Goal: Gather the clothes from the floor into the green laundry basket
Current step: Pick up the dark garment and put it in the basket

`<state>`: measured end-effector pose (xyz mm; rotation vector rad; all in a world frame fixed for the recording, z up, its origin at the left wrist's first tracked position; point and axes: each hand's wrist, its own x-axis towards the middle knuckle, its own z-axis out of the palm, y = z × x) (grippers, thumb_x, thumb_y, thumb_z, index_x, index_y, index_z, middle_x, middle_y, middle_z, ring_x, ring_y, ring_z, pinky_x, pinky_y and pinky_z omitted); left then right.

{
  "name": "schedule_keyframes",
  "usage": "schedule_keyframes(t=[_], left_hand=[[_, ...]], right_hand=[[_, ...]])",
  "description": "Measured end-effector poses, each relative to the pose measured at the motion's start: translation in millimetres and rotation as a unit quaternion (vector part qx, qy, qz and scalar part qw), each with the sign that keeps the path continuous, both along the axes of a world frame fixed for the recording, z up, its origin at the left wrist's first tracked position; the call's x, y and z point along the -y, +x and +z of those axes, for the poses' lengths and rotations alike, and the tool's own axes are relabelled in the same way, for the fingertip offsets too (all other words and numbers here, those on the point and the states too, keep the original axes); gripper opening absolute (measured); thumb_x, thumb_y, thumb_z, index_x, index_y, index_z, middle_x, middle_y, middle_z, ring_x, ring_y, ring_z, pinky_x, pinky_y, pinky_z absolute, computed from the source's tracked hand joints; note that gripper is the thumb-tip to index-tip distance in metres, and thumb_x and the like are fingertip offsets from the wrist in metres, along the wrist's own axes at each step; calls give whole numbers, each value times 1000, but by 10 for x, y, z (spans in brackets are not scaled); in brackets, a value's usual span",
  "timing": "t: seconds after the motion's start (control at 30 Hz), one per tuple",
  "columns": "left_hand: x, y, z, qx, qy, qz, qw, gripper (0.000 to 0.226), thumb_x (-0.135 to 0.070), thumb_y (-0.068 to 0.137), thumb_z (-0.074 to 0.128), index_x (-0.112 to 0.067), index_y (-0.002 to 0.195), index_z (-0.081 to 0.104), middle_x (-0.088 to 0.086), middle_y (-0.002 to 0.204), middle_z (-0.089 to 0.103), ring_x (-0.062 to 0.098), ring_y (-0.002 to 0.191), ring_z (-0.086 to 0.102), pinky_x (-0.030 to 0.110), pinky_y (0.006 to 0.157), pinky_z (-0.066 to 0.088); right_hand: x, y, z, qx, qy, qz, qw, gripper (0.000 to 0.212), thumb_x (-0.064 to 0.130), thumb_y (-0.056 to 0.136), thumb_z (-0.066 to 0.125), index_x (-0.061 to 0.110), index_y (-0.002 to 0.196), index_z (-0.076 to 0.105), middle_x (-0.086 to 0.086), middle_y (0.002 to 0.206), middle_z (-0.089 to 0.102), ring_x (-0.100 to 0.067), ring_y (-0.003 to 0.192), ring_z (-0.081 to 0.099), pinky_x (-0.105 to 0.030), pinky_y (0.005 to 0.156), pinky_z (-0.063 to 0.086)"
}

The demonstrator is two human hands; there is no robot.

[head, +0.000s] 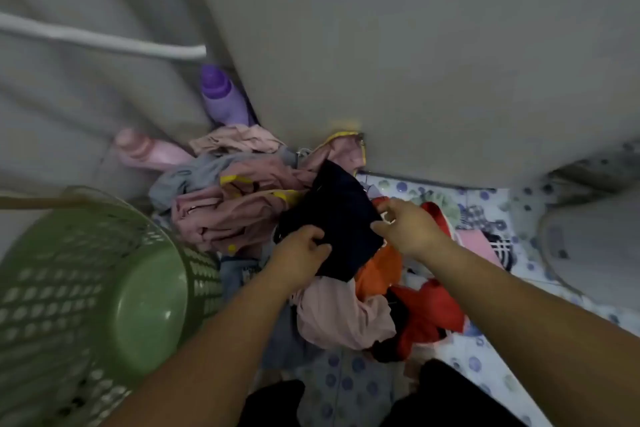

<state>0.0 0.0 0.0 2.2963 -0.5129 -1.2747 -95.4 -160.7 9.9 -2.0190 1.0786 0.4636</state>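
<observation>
My left hand (300,248) has its fingers (320,249) curled onto the near edge of a dark garment (341,218); my right hand (403,227) pinches its right edge. I hold the garment just above the clothes pile (242,208) on the floor (491,374): pink, grey, orange and red pieces. The green basket (86,288) stands to the left, touching the pile. Behind the pile, a purple bottle (225,97) and a pink bottle (149,151) stand against the wall.
</observation>
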Motion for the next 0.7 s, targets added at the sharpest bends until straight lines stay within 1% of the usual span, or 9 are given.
schedule_keyframes(t=[0.1, 0.17, 0.23, 0.3, 0.4, 0.5, 0.6, 0.63, 0.7], left_hand=[[106, 37, -410, 13, -45, 4, 999, 65, -34, 88, 62, -18, 144, 34, 9, 143, 42, 23, 128, 46, 28, 103, 39], [166, 74, -638, 7, -70, 2, 998, 86, -39, 80, 70, -21, 149, 22, 7, 151, 29, 24, 136, 37, 34, 111, 35], [170, 71, -818, 27, -84, -19, 996, 103, -42, 73, 76, -26, 151, 10, 5, 155, 18, 23, 142, 26, 35, 114, 28], [185, 104, -938, 59, -103, -18, 993, 115, -43, 67, 80, -32, 151, 2, 3, 156, 11, 22, 144, 19, 37, 117, 25], [162, 124, -1056, 56, -150, 28, 987, 125, -47, 58, 83, -35, 150, -2, 2, 156, 14, 20, 144, 21, 37, 117, 26], [91, 102, -1000, 40, -231, 107, 966, 139, -62, 36, 81, -41, 148, 0, -3, 154, 26, 16, 140, 33, 40, 114, 33], [-2, 8, -872, 48, -289, 156, 943, 126, -48, 45, 84, -33, 147, 13, -2, 142, 46, 14, 129, 48, 36, 108, 40], [-13, -15, -820, 41, -309, 182, 933, 111, -38, 54, 83, -24, 146, 22, 2, 132, 55, 17, 120, 55, 35, 103, 44], [-32, -83, -651, 45, -345, 236, 907, 58, -15, 78, 72, -3, 128, 45, 9, 102, 64, 21, 101, 59, 33, 90, 47]], right_hand=[[-22, 203, -465, -56, -88, 22, 994, 50, 41, 84, 62, 10, 121, 49, -12, 123, 55, -32, 112, 54, -41, 91, 49], [-34, 324, -652, -100, -124, 53, 986, 54, 48, 83, 60, 12, 122, 49, -12, 124, 53, -32, 117, 51, -41, 93, 47], [-37, 400, -798, -74, -167, 92, 979, 41, 43, 86, 57, 14, 115, 55, -12, 123, 56, -32, 116, 52, -37, 89, 44], [-27, 482, -821, 1, -180, 120, 976, 30, 36, 88, 57, 13, 108, 58, -13, 118, 60, -33, 112, 54, -34, 83, 43], [-87, 576, -733, 159, -29, 35, 986, 18, 25, 89, 60, 11, 101, 61, -12, 106, 66, -31, 102, 62, -37, 85, 49], [-209, 563, -457, 314, 195, -88, 925, 16, 12, 91, 57, 6, 106, 60, -15, 103, 69, -28, 93, 67, -39, 84, 56], [-333, 504, -100, 421, 306, -122, 845, 12, 5, 93, 51, 12, 90, 60, -4, 81, 70, -12, 69, 68, -23, 65, 57], [-372, 489, 29, 444, 312, -122, 831, 13, 4, 93, 50, 13, 88, 59, -4, 80, 68, -12, 67, 66, -23, 64, 56], [-465, 428, 271, 474, 300, -99, 822, 12, 4, 93, 49, 13, 91, 57, -7, 87, 65, -17, 76, 63, -29, 73, 55]])
